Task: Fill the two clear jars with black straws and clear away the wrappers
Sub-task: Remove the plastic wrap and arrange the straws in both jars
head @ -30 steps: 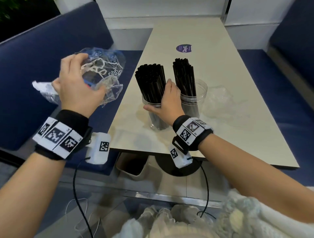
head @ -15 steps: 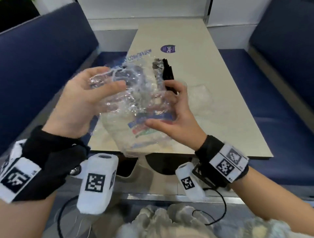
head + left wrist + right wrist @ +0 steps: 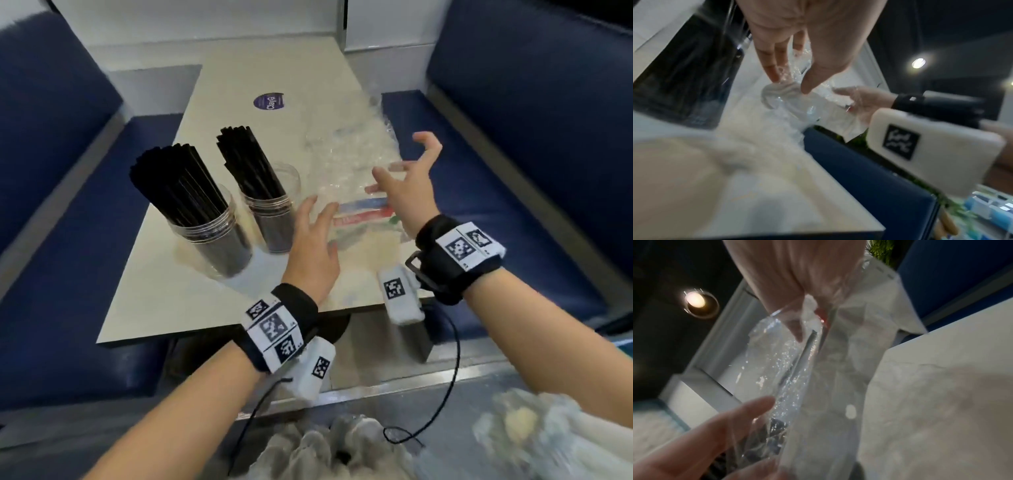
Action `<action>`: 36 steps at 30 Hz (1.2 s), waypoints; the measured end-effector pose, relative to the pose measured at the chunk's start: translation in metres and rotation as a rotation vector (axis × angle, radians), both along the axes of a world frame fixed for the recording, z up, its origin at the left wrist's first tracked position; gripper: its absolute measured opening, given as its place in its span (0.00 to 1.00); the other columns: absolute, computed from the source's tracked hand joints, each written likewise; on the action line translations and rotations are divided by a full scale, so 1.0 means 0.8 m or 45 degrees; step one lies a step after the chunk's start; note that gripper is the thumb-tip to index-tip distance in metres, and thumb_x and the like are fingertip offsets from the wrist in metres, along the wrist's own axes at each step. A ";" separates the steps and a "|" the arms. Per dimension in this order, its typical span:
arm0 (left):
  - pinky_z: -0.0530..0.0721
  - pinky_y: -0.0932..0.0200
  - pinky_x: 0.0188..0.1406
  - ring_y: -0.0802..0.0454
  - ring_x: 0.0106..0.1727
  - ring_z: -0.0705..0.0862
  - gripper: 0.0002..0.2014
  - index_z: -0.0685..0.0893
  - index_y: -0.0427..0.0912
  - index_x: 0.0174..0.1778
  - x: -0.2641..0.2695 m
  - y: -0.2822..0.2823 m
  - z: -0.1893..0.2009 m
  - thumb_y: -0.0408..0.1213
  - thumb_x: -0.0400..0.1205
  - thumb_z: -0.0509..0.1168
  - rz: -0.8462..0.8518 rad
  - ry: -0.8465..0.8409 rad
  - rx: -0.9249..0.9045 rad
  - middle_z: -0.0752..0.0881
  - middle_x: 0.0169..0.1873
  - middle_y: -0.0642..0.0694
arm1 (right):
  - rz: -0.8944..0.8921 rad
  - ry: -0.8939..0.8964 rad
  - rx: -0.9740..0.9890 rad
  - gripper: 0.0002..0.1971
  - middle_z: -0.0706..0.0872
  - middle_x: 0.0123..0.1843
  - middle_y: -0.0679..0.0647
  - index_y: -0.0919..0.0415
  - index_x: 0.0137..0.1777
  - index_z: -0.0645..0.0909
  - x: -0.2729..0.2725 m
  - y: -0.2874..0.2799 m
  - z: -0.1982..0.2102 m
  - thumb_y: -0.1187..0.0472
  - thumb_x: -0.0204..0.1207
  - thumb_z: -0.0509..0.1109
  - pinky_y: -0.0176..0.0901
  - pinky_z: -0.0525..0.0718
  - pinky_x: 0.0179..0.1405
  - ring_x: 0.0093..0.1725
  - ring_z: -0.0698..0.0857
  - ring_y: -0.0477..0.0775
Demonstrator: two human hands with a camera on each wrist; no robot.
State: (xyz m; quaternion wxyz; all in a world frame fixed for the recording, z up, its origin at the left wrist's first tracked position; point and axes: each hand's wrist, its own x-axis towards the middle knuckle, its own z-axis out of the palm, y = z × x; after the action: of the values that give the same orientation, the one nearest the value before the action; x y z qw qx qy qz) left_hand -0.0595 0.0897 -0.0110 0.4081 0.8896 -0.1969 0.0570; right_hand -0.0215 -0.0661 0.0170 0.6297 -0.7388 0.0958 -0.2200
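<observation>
Two clear jars (image 3: 212, 240) (image 3: 274, 222) stand side by side on the left half of the pale table (image 3: 191, 301). Each is packed with black straws (image 3: 178, 181) (image 3: 250, 161). A crumpled clear wrapper (image 3: 346, 164) with red and blue print spreads over the table's right half between my hands. My left hand (image 3: 322, 212) touches its near edge with straight fingers, just right of the jars. In the left wrist view, plastic (image 3: 789, 97) sits loosely between my thumb and fingers. My right hand (image 3: 404, 178) is splayed against the wrapper's right side (image 3: 781, 369). All views are blurred.
Dark blue bench seats flank the table, one on the left (image 3: 51, 205) and one on the right (image 3: 513, 171). A round purple sticker (image 3: 269, 101) marks the far part of the tabletop. White wall panels close off the far end.
One second ago my left hand held the wrapper out to the left while my right touched a jar. Both hands then lifted it in front of me. Now it is over the table's right half and my fingers have opened.
</observation>
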 end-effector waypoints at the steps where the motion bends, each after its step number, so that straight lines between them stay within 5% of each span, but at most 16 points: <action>1: 0.44 0.78 0.70 0.47 0.82 0.54 0.28 0.67 0.40 0.77 0.009 -0.006 -0.012 0.19 0.80 0.59 0.009 0.045 0.026 0.54 0.80 0.40 | 0.004 0.075 -0.106 0.25 0.71 0.62 0.67 0.52 0.69 0.56 0.008 -0.004 -0.009 0.68 0.77 0.63 0.28 0.81 0.30 0.50 0.85 0.66; 3: 0.44 0.76 0.69 0.46 0.83 0.53 0.30 0.65 0.40 0.78 0.025 -0.013 -0.033 0.17 0.80 0.55 0.002 0.091 0.136 0.52 0.82 0.41 | 0.023 0.303 -0.494 0.22 0.63 0.69 0.68 0.54 0.71 0.61 0.020 -0.008 -0.023 0.63 0.79 0.62 0.31 0.76 0.53 0.63 0.76 0.69; 5: 0.46 0.72 0.73 0.46 0.83 0.51 0.33 0.62 0.40 0.80 0.038 -0.018 -0.048 0.14 0.79 0.54 -0.010 0.147 0.258 0.49 0.83 0.41 | 0.046 0.472 -1.012 0.24 0.56 0.77 0.67 0.52 0.74 0.63 0.030 -0.011 -0.030 0.56 0.79 0.63 0.49 0.65 0.72 0.73 0.65 0.69; 8: 0.49 0.62 0.77 0.43 0.83 0.50 0.33 0.59 0.41 0.81 0.047 -0.023 -0.056 0.15 0.80 0.52 -0.003 0.311 0.331 0.49 0.83 0.39 | 0.330 0.448 -1.618 0.26 0.50 0.83 0.58 0.47 0.78 0.59 0.055 -0.008 -0.036 0.52 0.80 0.59 0.58 0.54 0.79 0.82 0.50 0.65; 10: 0.51 0.56 0.79 0.39 0.82 0.51 0.31 0.59 0.41 0.81 0.052 -0.024 -0.061 0.18 0.81 0.52 0.023 0.377 0.398 0.51 0.82 0.38 | 0.524 0.583 -1.757 0.27 0.46 0.84 0.51 0.44 0.79 0.52 0.074 -0.005 -0.045 0.49 0.82 0.55 0.60 0.50 0.80 0.83 0.45 0.63; 15: 0.54 0.49 0.78 0.40 0.79 0.56 0.24 0.65 0.36 0.77 0.059 -0.031 -0.066 0.40 0.84 0.54 0.032 0.142 0.692 0.58 0.80 0.40 | 0.774 0.951 -1.858 0.31 0.41 0.84 0.48 0.44 0.80 0.44 0.104 0.006 -0.071 0.43 0.81 0.54 0.64 0.48 0.81 0.83 0.42 0.62; 19: 0.46 0.51 0.82 0.45 0.84 0.50 0.29 0.51 0.38 0.82 0.066 -0.033 -0.088 0.49 0.88 0.42 -0.068 0.269 0.670 0.53 0.83 0.41 | 0.834 1.010 -1.804 0.26 0.43 0.85 0.53 0.53 0.80 0.52 0.108 0.017 -0.085 0.49 0.84 0.49 0.61 0.52 0.81 0.83 0.45 0.61; 21: 0.41 0.51 0.83 0.45 0.84 0.43 0.28 0.43 0.41 0.83 0.064 -0.026 -0.104 0.49 0.88 0.36 -0.156 0.351 0.874 0.45 0.84 0.41 | 0.880 0.976 -1.838 0.24 0.44 0.84 0.56 0.57 0.80 0.54 0.108 0.021 -0.092 0.54 0.85 0.48 0.59 0.53 0.80 0.82 0.45 0.62; 23: 0.38 0.52 0.82 0.45 0.84 0.39 0.27 0.39 0.43 0.83 0.063 -0.018 -0.114 0.48 0.88 0.35 -0.213 0.317 1.011 0.40 0.83 0.40 | 0.850 1.002 -1.756 0.27 0.42 0.84 0.54 0.52 0.81 0.44 0.110 0.016 -0.099 0.50 0.85 0.46 0.62 0.52 0.80 0.82 0.45 0.62; 29: 0.36 0.51 0.81 0.44 0.84 0.38 0.25 0.37 0.55 0.82 0.062 -0.002 -0.115 0.49 0.88 0.35 -0.291 0.247 1.125 0.38 0.83 0.39 | 0.813 1.036 -1.668 0.26 0.36 0.84 0.49 0.40 0.79 0.40 0.123 0.005 -0.119 0.42 0.83 0.42 0.67 0.46 0.80 0.83 0.40 0.62; 36: 0.43 0.47 0.81 0.41 0.83 0.45 0.25 0.43 0.58 0.82 0.059 0.002 -0.108 0.50 0.88 0.38 -0.255 0.230 1.097 0.43 0.84 0.42 | 0.778 0.821 -1.499 0.26 0.46 0.84 0.58 0.52 0.81 0.49 0.110 -0.013 -0.095 0.59 0.84 0.49 0.58 0.47 0.81 0.83 0.46 0.64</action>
State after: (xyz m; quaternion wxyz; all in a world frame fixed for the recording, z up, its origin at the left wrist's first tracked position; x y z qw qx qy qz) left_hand -0.0122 0.0910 -0.0972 0.0194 0.9563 -0.2513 -0.1479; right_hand 0.0666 -0.0765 -0.0588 0.1027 -0.9762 -0.0678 0.1784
